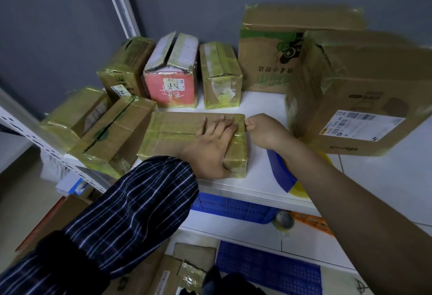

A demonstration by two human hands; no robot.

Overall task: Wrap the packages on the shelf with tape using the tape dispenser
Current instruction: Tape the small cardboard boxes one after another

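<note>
Package (pixel 173 128) lies under the flat, pressing left hand (pixel 210 147), right hand (pixel 265 131) clenched at its far-right corner.

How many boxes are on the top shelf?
8: three small boxes behind, two large boxes right, two boxes left, one flat box under the left hand. More may hide.

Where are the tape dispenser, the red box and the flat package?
tape dispenser (pixel 280 174): head view, blue body.
red box (pixel 171 93): head view, front face.
flat package (pixel 170 128): head view, taped top.
</note>
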